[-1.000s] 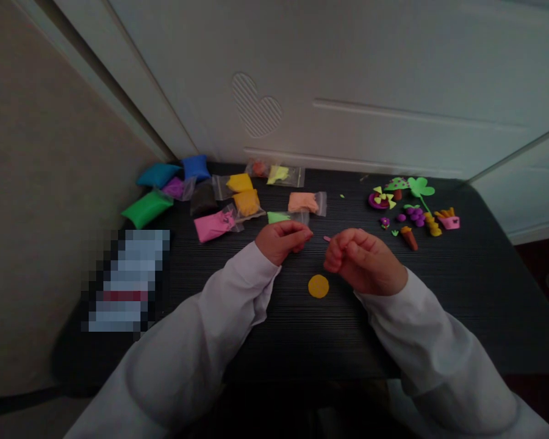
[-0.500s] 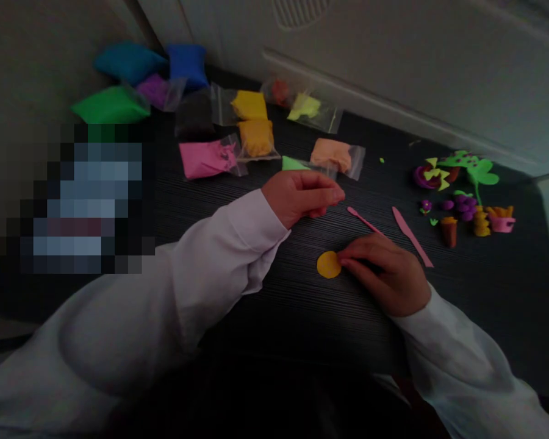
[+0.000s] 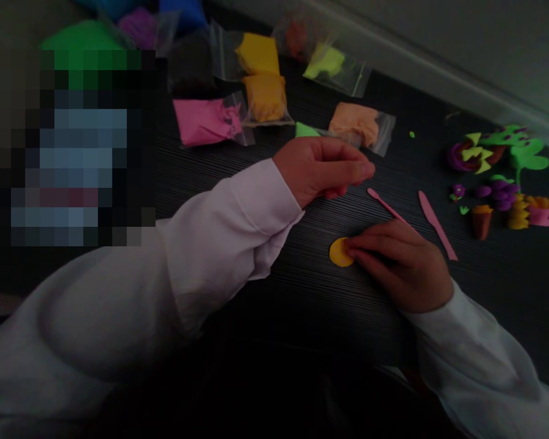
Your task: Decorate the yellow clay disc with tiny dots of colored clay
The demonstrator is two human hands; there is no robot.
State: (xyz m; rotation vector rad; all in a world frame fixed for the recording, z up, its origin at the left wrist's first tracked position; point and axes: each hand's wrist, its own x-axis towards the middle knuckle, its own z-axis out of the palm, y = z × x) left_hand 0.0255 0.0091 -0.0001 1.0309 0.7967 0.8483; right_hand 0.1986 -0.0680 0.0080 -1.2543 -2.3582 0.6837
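A flat round disc of yellow modelling clay (image 3: 338,252) lies on the dark table. My right hand (image 3: 405,263) comes in from the right, thumb and fingers pinched together on the disc's right edge. Above and to the left, my left hand (image 3: 320,169) hovers over the table with its fingers closed together. Whatever may be between those fingertips is hidden. Just beyond my right hand lie a thin pink modelling stick (image 3: 391,209), partly covered by the hand, and a pink plastic knife (image 3: 437,224).
Bags of coloured clay lie at the back, including pink (image 3: 205,122), orange-yellow (image 3: 265,100) and peach (image 3: 354,125). A green piece (image 3: 305,130) shows behind my left hand. Small clay models, among them purple grapes (image 3: 504,192) and a pink cup (image 3: 544,213), stand right. A pixelated patch (image 3: 77,158) hides the left.
My view has tilted down and moved closer, so the table's things sit higher and larger. My right fingertips cover slightly more of the disc. The left hand stays closed.
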